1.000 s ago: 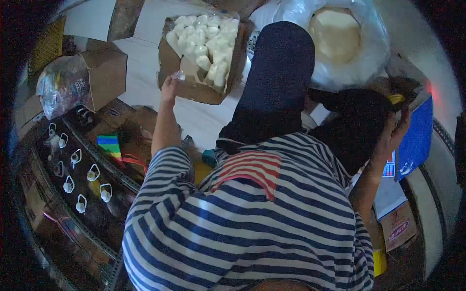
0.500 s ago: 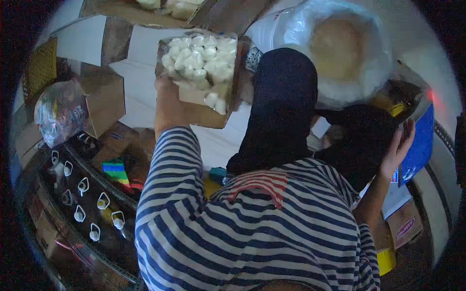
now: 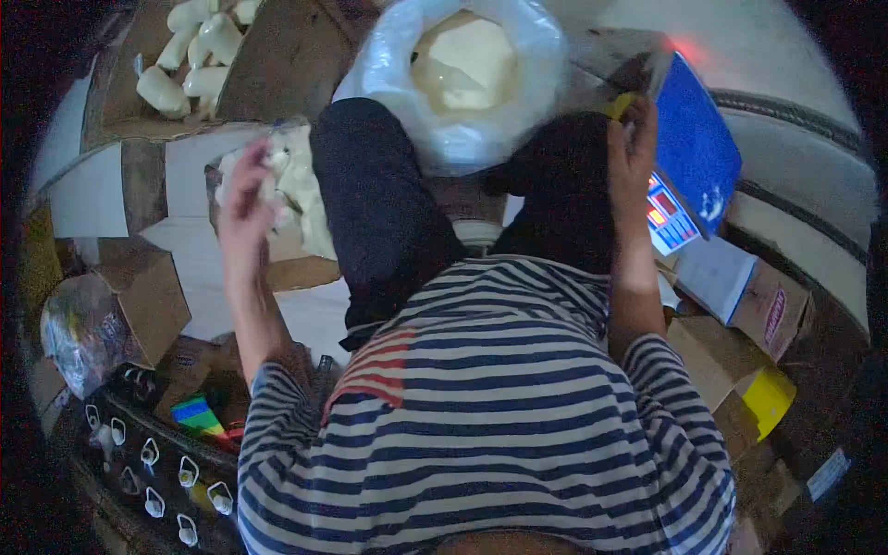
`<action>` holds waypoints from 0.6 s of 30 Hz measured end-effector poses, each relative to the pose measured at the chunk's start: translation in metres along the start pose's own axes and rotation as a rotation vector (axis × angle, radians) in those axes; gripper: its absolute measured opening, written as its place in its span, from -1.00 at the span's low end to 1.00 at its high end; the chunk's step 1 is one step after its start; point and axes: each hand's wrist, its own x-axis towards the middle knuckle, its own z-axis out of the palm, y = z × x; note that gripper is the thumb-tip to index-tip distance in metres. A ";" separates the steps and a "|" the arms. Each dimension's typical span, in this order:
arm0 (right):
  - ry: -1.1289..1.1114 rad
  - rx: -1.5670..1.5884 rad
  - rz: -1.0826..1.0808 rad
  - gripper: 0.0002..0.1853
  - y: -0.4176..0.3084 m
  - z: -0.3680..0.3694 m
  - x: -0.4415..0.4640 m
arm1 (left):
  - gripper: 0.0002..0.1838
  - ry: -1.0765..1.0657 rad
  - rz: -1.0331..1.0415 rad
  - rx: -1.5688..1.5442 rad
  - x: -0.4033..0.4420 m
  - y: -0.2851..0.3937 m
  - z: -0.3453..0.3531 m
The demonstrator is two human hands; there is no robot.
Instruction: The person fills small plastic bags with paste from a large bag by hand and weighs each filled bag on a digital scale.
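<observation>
My left hand (image 3: pixel 248 190) is blurred, raised over the cardboard box of small white filled bags (image 3: pixel 301 180), its fingers apart and nothing seen in them. Near my right knee, my right hand (image 3: pixel 634 139) has its fingers up and apart, holding nothing that I can see. Between and beyond my knees stands a large clear plastic sack (image 3: pixel 462 153) with its mouth open around a pale yellowish-white content (image 3: pixel 467 65). A blue scale (image 3: pixel 698 139) with a lit panel (image 3: pixel 670 215) is just right of my right hand.
At the upper left, a larger carton (image 3: pixel 277 65) holds several long white filled bags (image 3: pixel 203 42). Bottles with white handled caps (image 3: pixel 150 451) line the lower left, below a box with a plastic bag (image 3: pixel 83 328). Opened cartons (image 3: pixel 708 356) lie at the right.
The view has swung right and up. My left hand has let go of the small box's edge and opened. The larger carton and the scale's panel show more fully.
</observation>
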 end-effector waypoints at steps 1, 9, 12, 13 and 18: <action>0.014 -0.003 -0.006 -0.45 0.002 -0.003 -0.002 | -0.71 -0.300 0.171 -0.009 -0.003 0.045 0.036; 0.097 0.117 -0.022 -0.39 -0.006 -0.009 -0.020 | -0.67 -1.695 0.816 -0.422 -0.043 0.208 0.203; 0.143 0.089 -0.117 -0.40 0.003 -0.012 -0.021 | -0.73 -1.498 1.018 -0.379 -0.049 0.219 0.226; 0.158 0.191 -0.087 -0.37 0.008 -0.010 -0.021 | -0.75 -1.269 0.980 -0.462 -0.046 0.223 0.239; 0.216 0.207 0.013 -0.36 -0.001 -0.019 -0.058 | -0.71 -1.440 0.711 -0.612 -0.065 0.234 0.261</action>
